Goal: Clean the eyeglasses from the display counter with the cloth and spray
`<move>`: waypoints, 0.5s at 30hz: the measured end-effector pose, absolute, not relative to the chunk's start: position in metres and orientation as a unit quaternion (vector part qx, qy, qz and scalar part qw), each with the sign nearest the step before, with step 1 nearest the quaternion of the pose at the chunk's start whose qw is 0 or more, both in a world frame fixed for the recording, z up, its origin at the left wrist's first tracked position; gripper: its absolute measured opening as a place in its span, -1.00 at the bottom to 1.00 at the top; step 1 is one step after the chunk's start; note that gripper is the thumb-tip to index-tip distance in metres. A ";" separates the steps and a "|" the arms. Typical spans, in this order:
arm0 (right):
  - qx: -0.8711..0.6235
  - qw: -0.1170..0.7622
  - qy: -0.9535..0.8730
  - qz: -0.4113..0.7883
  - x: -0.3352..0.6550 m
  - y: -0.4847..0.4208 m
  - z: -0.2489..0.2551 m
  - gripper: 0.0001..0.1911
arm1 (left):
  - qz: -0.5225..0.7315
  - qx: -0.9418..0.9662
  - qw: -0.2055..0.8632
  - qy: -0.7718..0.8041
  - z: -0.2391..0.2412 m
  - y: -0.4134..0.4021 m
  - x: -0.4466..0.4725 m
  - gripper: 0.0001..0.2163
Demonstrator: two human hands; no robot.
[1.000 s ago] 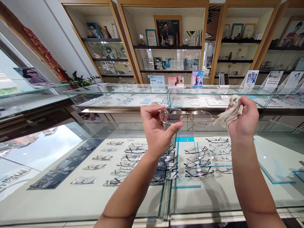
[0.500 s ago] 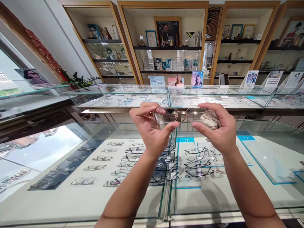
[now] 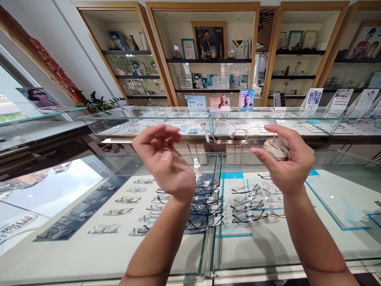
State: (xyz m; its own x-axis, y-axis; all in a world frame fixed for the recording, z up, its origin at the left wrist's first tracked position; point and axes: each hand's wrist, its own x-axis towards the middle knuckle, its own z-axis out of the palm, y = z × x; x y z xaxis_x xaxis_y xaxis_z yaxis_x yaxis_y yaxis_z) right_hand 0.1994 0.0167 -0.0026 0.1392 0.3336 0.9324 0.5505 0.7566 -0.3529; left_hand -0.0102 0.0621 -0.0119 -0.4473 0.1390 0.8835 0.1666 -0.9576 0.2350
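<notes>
A pair of thin-rimmed eyeglasses [image 3: 236,128] with clear lenses is held up above the display case by my right hand [image 3: 293,159]. Thumb and forefinger pinch it at its right side, and a small tag seems to hang near its left end. A crumpled beige cloth [image 3: 277,148] is tucked in that same palm. My left hand [image 3: 166,165] is raised to the left, apart from the eyeglasses. Its fingers are loosely bent and slightly blurred, with nothing seen between them.
Below my arms, a glass display case [image 3: 238,256] holds rows of eyeglasses [image 3: 250,216]. A small white bottle [image 3: 197,167] stands behind the left rows. Another glass counter [image 3: 268,115] with card stands runs across, and wooden shelves [image 3: 205,60] rise behind it.
My left hand has let go of the eyeglasses and moved left. My right hand has shifted slightly right with the eyeglasses and cloth. The white bottle has come into sight.
</notes>
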 end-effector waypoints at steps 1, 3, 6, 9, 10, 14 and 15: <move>-0.341 0.677 -0.647 -0.085 0.201 0.016 -0.002 -0.61 | -0.843 -0.520 -0.006 -0.140 -0.011 0.062 -0.012 -0.80; -0.342 0.677 -0.645 -0.092 0.204 0.014 -0.002 -0.60 | -0.834 -0.533 -0.075 -0.123 -0.008 0.062 -0.015 -0.67; -0.338 0.674 -0.645 -0.125 0.209 0.015 -0.001 -0.58 | -0.791 -0.564 -0.206 -0.119 -0.006 0.063 -0.016 -0.58; -0.314 0.668 -0.649 -0.185 0.212 0.019 0.000 -0.54 | -0.770 -0.567 -0.263 -0.126 -0.005 0.064 -0.015 -0.57; -0.303 0.665 -0.652 -0.202 0.213 0.021 0.001 -0.53 | -0.768 -0.567 -0.270 -0.125 -0.004 0.064 -0.015 -0.55; -0.280 0.660 -0.661 -0.222 0.214 0.025 0.002 -0.55 | -0.766 -0.569 -0.278 -0.115 -0.005 0.065 -0.013 -0.48; -0.279 0.662 -0.660 -0.220 0.214 0.026 0.002 -0.56 | -0.764 -0.572 -0.278 -0.112 -0.005 0.065 -0.013 -0.47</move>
State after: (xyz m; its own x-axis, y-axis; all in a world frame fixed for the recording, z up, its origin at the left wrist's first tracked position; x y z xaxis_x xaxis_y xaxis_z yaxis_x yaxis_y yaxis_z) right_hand 0.2137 0.0255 0.0023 0.0311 0.0772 0.9965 0.6590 0.7481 -0.0785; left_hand -0.0126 0.0653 -0.0053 -0.1920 0.5530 0.8108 -0.2961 -0.8203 0.4894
